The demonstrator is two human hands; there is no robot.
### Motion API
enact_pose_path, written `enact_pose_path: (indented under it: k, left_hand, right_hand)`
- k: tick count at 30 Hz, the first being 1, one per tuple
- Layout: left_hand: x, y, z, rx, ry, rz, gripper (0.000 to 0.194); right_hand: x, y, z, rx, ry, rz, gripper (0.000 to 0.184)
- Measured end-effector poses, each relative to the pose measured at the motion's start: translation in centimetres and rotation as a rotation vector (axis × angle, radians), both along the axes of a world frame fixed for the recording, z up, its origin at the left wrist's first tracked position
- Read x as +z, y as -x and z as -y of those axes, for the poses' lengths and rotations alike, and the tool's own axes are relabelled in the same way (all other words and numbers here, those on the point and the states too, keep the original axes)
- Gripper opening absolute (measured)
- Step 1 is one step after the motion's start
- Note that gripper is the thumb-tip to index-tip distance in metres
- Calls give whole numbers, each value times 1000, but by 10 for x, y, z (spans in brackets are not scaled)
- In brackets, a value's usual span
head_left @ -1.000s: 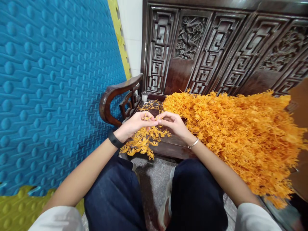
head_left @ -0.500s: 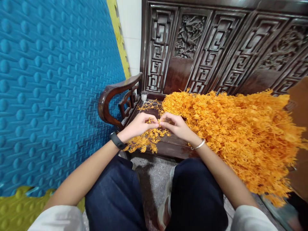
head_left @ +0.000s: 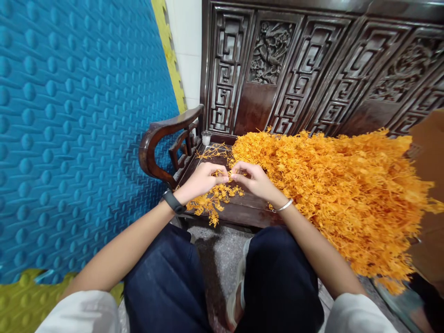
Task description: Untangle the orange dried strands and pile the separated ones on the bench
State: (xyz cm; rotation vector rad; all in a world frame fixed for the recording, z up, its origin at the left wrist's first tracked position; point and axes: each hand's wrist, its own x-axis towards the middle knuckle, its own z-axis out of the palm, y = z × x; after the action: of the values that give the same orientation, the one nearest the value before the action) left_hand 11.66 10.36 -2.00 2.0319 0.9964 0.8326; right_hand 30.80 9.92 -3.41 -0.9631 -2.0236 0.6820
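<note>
Carved dark-wood bench (head_left: 258,108), which spans the centre and upper right of the frame; blue studded mat (head_left: 69,138), which fills the left side; heap of orange sprigs (head_left: 333,189), which covers the bench seat at centre right; right hand (head_left: 255,182), at centre, thumb and fingertips closed in a pinch; left hand (head_left: 203,179), just beside it, fingers curled and pinched likewise; loose orange sprigs (head_left: 212,203), below the left hand, at the seat's front edge; dark wristband (head_left: 174,201), left wrist; small white cup (head_left: 206,138), behind the hands; silvery bracelet (head_left: 282,206), right wrist; small orange piece (head_left: 229,174), gripped between both hands' fingertips, its exact form too small to tell.
</note>
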Motion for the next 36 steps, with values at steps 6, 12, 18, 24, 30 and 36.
enact_pose_path:
  k: [6,12,18,24,30,36]
  left_hand:
    - [-1,25,-6,215,58,107,13]
    - [-2,31,-2,202,64,130,20]
    - [0,27,-5,205,200,269,19]
    - [-1,21,-7,127,290,327,17]
    - [3,16,-5,111,315,404,17]
    - [5,13,-4,90,389,491,21]
  right_hand:
    - [-8,-44,-17,-288,-4,-409,25]
    - [-29,-54,-23,-251,141,-298,35]
    - [-51,-60,-34,-277,164,-162,35]
    - [-66,-55,-43,-276,162,-72,32]
    - [-70,-49,-51,-273,117,69,19]
    - [-74,-41,-55,-307,95,135,22]
